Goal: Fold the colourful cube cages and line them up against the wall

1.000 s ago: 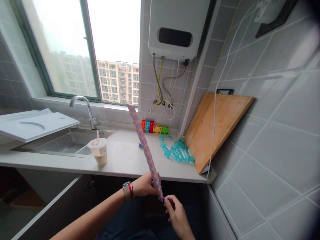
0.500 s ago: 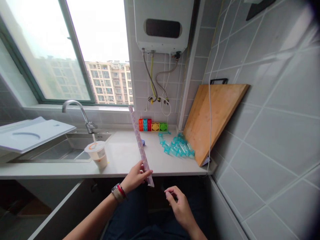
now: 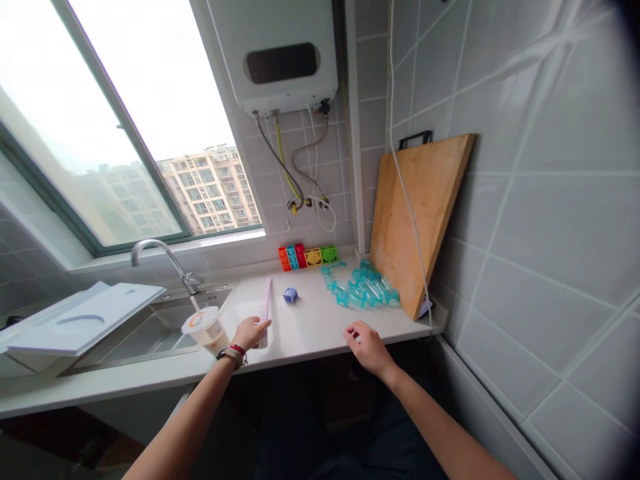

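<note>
My left hand (image 3: 249,332), with a watch and a red band at the wrist, is closed on the near end of a long thin lilac strip (image 3: 269,303). The strip lies on, or just over, the white countertop (image 3: 313,327), its far end pointing to the wall. Just right of it sits a small blue-purple cube (image 3: 290,295). My right hand (image 3: 369,348) is curled at the counter's front edge, fingers pressed together; whatever they may hold is hidden. Beyond that hand lies a heap of clear teal plastic pieces (image 3: 367,287).
A lidded drink cup with a straw (image 3: 206,328) stands left of my left hand, by the sink (image 3: 145,333). White boards (image 3: 83,320) lie across the sink. Colourful blocks (image 3: 305,257) line the back wall. A wooden board (image 3: 417,220) leans at right, a white cable (image 3: 407,200) hanging before it.
My left hand has moved left and brought the lilac strip from a raised slant down to the countertop. My right hand has come up to the counter edge. The view has tilted.
</note>
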The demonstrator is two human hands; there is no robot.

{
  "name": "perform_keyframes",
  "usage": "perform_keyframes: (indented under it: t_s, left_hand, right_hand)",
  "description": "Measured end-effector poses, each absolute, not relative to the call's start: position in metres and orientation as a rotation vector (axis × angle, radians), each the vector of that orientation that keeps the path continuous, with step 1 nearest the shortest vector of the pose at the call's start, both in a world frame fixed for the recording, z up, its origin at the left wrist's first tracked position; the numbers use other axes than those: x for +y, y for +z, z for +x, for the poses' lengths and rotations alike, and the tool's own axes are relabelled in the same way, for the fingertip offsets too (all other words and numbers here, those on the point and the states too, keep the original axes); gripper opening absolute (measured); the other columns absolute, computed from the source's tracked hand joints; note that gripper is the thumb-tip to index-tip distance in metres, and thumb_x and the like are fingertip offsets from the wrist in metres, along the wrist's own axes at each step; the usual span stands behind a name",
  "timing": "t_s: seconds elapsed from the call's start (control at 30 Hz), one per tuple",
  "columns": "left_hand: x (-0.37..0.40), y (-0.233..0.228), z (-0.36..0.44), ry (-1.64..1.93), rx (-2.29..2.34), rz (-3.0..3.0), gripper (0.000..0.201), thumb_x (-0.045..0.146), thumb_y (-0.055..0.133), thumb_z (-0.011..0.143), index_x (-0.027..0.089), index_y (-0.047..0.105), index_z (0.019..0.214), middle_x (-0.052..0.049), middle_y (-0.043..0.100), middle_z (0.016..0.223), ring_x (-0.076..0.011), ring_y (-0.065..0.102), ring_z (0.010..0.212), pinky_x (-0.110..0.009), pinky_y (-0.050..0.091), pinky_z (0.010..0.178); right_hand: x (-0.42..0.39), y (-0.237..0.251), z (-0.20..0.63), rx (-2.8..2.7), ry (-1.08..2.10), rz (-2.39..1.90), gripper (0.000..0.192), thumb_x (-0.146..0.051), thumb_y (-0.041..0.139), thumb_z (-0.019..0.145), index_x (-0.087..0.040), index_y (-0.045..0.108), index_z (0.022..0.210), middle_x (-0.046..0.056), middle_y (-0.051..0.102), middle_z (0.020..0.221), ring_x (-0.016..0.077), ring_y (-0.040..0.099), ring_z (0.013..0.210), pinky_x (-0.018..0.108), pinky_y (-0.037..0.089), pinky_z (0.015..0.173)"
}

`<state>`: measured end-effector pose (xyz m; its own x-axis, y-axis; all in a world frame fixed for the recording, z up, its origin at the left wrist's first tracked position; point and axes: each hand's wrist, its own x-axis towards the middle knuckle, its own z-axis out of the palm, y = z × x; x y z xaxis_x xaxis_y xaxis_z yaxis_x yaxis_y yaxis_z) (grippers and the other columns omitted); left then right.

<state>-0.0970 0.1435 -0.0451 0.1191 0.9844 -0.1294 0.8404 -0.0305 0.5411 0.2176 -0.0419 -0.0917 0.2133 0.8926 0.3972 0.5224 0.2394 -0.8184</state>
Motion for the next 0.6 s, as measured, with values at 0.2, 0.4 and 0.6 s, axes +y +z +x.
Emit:
perform_keyframes:
  t_s: [0.2,0.4,0.6]
  left_hand:
    - [0.174,-0.053,-0.100,0.017,1.893,2.030,0.035,0.036,0.064,0.098,0.016,0.061,0.127,-0.010,0.065,0.124,-0.0226,0.067,0.103,-0.043,0.059,0.087]
    - [0.195,-0.058,-0.105,-0.084,2.012,2.247,0.038,0.041,0.055,0.099,0.010,0.066,0.119,-0.019,0.069,0.117,-0.0310,0.068,0.107,-0.046,0.054,0.091]
    - [0.202,-0.069,-0.093,0.112,1.892,2.554,0.060,0.045,0.044,0.097,0.015,0.044,0.149,-0.020,0.048,0.152,-0.0329,0.053,0.135,-0.044,0.043,0.109]
  right_hand:
    - [0.040,-0.097,0.208,-1.540,0.474,-1.402,0.017,-0.026,0.057,0.092,-0.019,0.069,0.082,0.005,0.070,0.084,0.0177,0.063,0.078,0.027,0.044,0.076]
    - [0.073,-0.127,0.202,-1.457,0.601,-1.410,0.013,-0.024,0.065,0.084,-0.020,0.070,0.073,0.003,0.070,0.071,0.0169,0.060,0.069,0.025,0.039,0.067]
    - [0.080,-0.140,0.217,-1.269,0.763,-1.314,0.020,-0.028,0.060,0.087,-0.017,0.068,0.072,0.002,0.068,0.065,0.0133,0.058,0.061,0.023,0.042,0.063]
